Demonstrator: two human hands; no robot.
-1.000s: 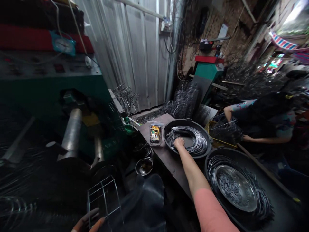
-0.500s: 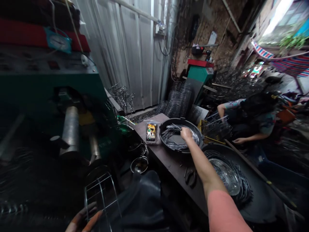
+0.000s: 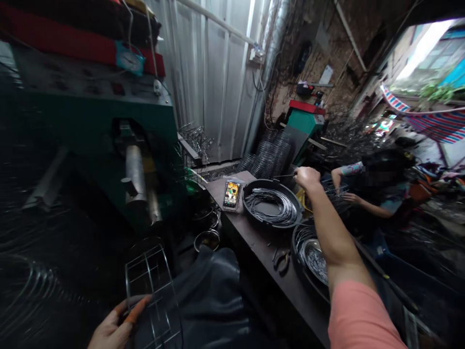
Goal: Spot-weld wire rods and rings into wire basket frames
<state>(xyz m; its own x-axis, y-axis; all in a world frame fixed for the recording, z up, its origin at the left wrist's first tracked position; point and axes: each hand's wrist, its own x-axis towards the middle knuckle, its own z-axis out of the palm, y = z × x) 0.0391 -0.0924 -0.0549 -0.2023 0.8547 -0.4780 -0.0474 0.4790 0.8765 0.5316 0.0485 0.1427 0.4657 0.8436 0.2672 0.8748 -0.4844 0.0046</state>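
Right hand (image 3: 307, 178): we pinch a thin wire (image 3: 285, 175), fingers (image 3: 304, 175) together, just above a black tub (image 3: 244, 206) on the desk (image 3: 250, 247).
Left hand (image 3: 109, 332): our fingers (image 3: 136, 308) clamp a wire cage (image 3: 150, 291).

**Wire cage (image 3: 150, 296) held low, thin wire (image 3: 284, 175) raised over a black basin (image 3: 245, 201)**

The wire cage is open-framed bright metal: hoops joined by straight bars, standing tilted in the left hand (image 3: 109, 332), whose fingers (image 3: 127, 310) wrap its lower edge, one with an orange covering. The right hand (image 3: 307, 178) is closed around the thin wire, which sticks out leftward, straight and level, above the basin's far rim. Below, the round basin sits on the counter (image 3: 254, 252), holding curved wires (image 3: 272, 206) in a loose coil around its floor. The right hand touches neither these nor the basin.
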